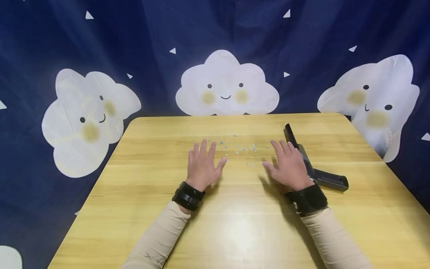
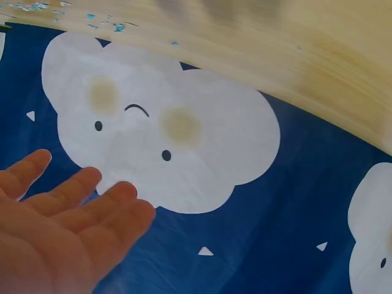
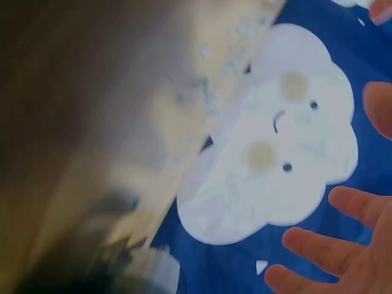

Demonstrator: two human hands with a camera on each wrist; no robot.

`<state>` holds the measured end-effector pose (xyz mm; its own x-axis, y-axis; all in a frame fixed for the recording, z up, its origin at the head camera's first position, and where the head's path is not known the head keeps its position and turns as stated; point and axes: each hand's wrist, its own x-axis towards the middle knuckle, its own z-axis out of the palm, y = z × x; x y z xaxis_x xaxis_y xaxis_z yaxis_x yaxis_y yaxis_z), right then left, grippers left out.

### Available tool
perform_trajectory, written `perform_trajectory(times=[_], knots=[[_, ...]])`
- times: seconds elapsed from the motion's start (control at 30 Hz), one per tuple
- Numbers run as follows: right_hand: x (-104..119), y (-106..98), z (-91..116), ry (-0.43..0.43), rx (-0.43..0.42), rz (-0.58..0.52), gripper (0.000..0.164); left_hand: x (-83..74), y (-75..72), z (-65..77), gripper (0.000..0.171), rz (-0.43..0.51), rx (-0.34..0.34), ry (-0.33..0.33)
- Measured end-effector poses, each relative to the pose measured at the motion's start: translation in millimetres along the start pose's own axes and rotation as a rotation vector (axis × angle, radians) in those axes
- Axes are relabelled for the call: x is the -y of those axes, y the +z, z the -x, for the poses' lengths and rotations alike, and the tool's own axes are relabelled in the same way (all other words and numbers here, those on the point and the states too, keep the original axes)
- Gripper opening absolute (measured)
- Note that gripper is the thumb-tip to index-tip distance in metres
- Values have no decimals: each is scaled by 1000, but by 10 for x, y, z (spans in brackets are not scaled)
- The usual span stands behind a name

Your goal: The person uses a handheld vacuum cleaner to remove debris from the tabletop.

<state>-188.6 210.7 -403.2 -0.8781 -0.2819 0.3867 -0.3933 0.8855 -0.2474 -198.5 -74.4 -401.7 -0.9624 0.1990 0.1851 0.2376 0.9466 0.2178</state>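
Small blue and white scraps [image 1: 244, 149] lie scattered over the far middle of the wooden table. My left hand [image 1: 203, 168] is held palm down just left of them, its fingers spread and straight. On the other side, my right hand [image 1: 289, 166] hovers over the table with its fingers relaxed and apart, casting a shadow. Neither hand holds anything. Beside and partly behind the right hand lies a black handheld vacuum [image 1: 330, 180] with a ribbed handle and a long narrow nozzle; the hand covers part of its body in the head view.
The light wooden table [image 1: 151, 220] has rounded far corners. Right behind its back edge hangs a dark blue curtain [image 1: 154, 82] printed with smiling white clouds and small triangles. Black bands [image 1: 189, 196] wrap both wrists over beige sleeves.
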Motion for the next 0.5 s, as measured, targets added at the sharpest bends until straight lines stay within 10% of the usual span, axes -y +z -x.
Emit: perform_trajectory(times=[0.5], knots=[[-626, -597, 373, 172, 106, -139, 63, 379, -43, -161, 66, 362, 135, -119]])
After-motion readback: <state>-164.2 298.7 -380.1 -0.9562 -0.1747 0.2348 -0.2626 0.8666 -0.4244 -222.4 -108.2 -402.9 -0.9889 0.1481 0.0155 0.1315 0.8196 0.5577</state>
